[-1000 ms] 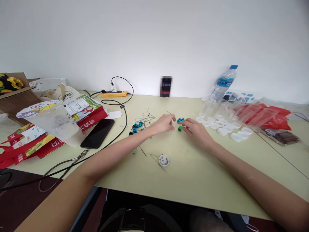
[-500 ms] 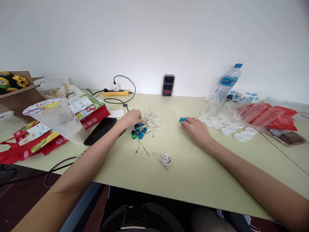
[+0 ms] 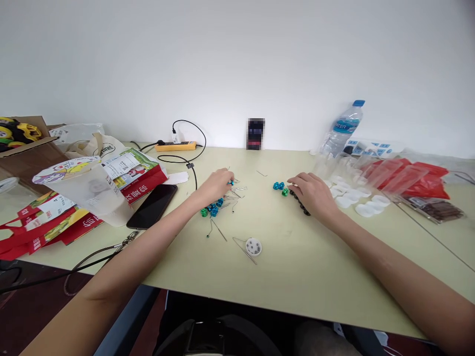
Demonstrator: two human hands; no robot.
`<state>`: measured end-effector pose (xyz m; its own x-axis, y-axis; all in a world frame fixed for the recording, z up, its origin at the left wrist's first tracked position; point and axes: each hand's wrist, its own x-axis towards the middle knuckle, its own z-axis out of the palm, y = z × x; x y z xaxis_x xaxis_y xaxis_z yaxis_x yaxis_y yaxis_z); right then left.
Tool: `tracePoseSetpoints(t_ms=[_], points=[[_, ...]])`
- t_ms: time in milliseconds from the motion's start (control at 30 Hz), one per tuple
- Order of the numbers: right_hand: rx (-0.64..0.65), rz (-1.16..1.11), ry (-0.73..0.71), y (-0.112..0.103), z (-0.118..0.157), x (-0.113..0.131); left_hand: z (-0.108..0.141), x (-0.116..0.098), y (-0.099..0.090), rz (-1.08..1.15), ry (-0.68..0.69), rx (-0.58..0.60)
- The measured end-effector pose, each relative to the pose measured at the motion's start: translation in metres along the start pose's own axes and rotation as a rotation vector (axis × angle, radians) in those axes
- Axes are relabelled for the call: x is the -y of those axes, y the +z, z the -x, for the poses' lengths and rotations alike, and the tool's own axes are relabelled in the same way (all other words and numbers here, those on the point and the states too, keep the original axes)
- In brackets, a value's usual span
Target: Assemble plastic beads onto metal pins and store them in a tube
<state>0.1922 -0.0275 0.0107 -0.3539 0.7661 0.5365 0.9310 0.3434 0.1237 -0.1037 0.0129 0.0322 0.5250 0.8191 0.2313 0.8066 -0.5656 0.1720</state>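
Observation:
My left hand (image 3: 217,187) is closed, its fingertips pinching a small shiny blue piece (image 3: 231,182) above a loose heap of thin bent wires (image 3: 239,189). Below that hand lie several more blue pieces (image 3: 214,210) and a green one (image 3: 204,212). My right hand (image 3: 311,195) rests on the table with its fingers apart, partly covering a row of small black pieces (image 3: 306,211). Just left of its fingertips are a green piece (image 3: 285,192) and blue pieces (image 3: 278,186). Nearer me lies a round white dish (image 3: 254,247) with small grey bits, beside a thin metal rod (image 3: 248,254).
Clear tubes (image 3: 403,177) and white discs (image 3: 345,200) lie at the right, before a leaning water bottle (image 3: 343,128). On the left are a black phone (image 3: 152,206), a plastic cup (image 3: 89,188), red packaging (image 3: 148,180), a power strip (image 3: 175,146) and cables.
My right hand has shifted right, uncovering blue and green pieces and a black row. My left hand has moved slightly right, and a blue piece shows at its fingertips. The view has shifted slightly.

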Motion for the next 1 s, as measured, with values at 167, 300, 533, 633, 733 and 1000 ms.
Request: tracePoseSetpoints(t_ms=[167,300,533,633,733,1000], points=[[0.090,0.071,-0.058,0.012,0.001,0.001,-0.027,-0.049,0.025,0.140,0.230,0.055],[0.083,0.110,-0.065,0.016,-0.001,0.003,-0.058,-0.076,0.046,0.197,0.296,0.055],[0.069,0.116,-0.069,0.012,0.001,0.005,-0.081,-0.093,0.066,0.210,0.275,0.028],[0.058,0.129,-0.078,0.007,0.001,0.008,-0.073,-0.090,0.062,0.215,0.267,0.015],[0.035,0.123,-0.087,0.004,0.002,0.010,-0.058,-0.072,0.045,0.214,0.247,-0.029],[0.049,0.060,-0.153,0.010,0.001,0.021,0.001,0.029,-0.017,0.002,-0.153,0.037]])
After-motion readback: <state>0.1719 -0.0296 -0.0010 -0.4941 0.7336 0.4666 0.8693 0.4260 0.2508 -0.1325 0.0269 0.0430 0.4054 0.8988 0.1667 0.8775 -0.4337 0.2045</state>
